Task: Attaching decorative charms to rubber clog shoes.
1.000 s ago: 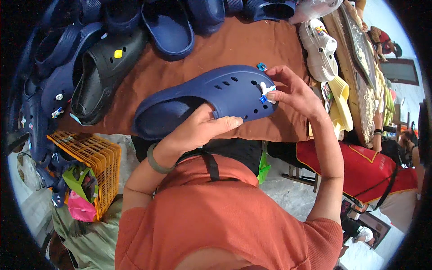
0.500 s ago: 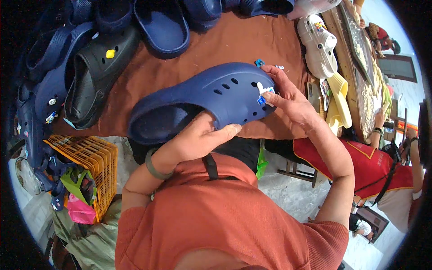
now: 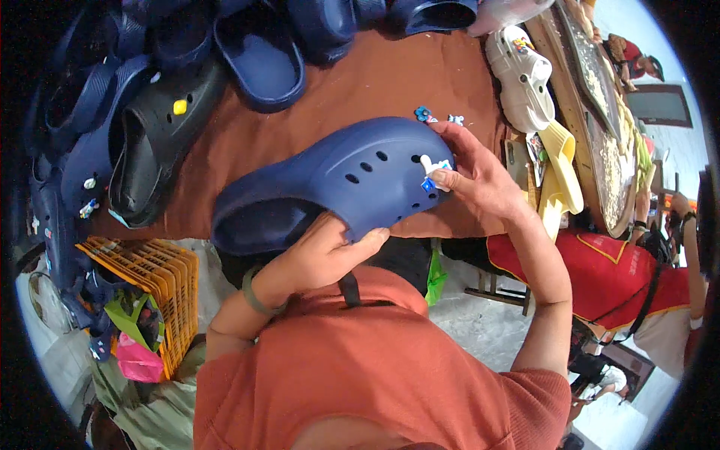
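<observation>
A dark blue clog (image 3: 360,187) with oval holes in its upper is held over the cloth, its toe to the right and its open heel to the left. My left hand (image 3: 322,251) grips it by the opening, fingers inside and thumb outside along the near edge. At the toe, my right hand (image 3: 484,180) presses its thumb against a white and blue shoe charm (image 3: 430,169) at the holes. Its other fingers curl round the toe's far side. Just beyond the toe lie a blue flower-shaped charm (image 3: 422,114) and a small white and blue charm (image 3: 455,119).
Blue slippers (image 3: 262,64) and a black clog (image 3: 154,142) line the brown cloth (image 3: 390,75). A white clog (image 3: 517,82) and yellow slippers (image 3: 562,169) lie to the right. An orange crate (image 3: 176,292) stands lower left. A person in a red vest (image 3: 577,277) is at the right.
The view has shifted slightly. Both hands keep hold of the clog, and the right thumb stays on the white and blue charm. Little else differs.
</observation>
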Action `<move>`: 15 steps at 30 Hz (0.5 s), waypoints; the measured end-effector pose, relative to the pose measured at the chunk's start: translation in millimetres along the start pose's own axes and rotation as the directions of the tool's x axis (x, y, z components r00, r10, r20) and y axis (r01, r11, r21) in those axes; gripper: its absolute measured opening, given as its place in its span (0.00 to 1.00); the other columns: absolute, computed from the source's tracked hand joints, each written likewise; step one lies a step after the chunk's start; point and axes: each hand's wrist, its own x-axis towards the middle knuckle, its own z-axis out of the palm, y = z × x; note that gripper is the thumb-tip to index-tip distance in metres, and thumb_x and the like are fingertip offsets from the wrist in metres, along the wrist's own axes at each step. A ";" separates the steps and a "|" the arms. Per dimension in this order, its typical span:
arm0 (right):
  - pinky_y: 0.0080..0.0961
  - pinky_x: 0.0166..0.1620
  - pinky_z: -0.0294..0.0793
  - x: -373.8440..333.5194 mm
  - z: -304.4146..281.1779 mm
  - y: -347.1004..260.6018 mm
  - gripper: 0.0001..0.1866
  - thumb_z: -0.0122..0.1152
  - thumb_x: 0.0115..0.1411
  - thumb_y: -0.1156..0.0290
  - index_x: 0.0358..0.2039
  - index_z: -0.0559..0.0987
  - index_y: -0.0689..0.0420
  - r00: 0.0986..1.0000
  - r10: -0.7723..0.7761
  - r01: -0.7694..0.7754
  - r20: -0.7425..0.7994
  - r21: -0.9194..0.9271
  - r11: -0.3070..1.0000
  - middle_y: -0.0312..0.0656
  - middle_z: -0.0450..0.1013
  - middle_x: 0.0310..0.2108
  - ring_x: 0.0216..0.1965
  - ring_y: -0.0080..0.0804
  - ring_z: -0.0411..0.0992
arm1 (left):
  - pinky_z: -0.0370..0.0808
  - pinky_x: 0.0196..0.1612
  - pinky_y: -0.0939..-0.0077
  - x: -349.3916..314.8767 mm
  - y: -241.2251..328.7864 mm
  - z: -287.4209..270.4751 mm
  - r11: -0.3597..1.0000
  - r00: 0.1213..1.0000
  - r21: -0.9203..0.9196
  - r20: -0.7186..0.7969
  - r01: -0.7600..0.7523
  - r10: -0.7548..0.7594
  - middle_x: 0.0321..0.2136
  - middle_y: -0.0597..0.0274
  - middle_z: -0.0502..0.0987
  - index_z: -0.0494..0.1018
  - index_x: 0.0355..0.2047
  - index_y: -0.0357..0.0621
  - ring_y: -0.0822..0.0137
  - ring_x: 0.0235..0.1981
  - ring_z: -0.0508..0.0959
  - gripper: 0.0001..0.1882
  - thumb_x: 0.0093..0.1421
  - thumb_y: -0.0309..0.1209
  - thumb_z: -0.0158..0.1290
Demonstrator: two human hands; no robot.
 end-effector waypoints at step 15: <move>0.39 0.51 0.55 55.4 -33.5 70.5 0.15 0.67 0.51 0.58 0.38 0.82 0.48 0.748 -0.647 0.116 -0.147 -0.931 0.347 0.36 0.73 0.36 0.44 0.36 0.66 | 0.70 0.45 0.64 -23.3 -2.1 17.2 0.931 0.999 0.365 -0.036 -0.009 0.024 0.37 0.53 0.76 0.74 0.40 0.38 0.56 0.40 0.75 0.12 0.55 0.26 0.57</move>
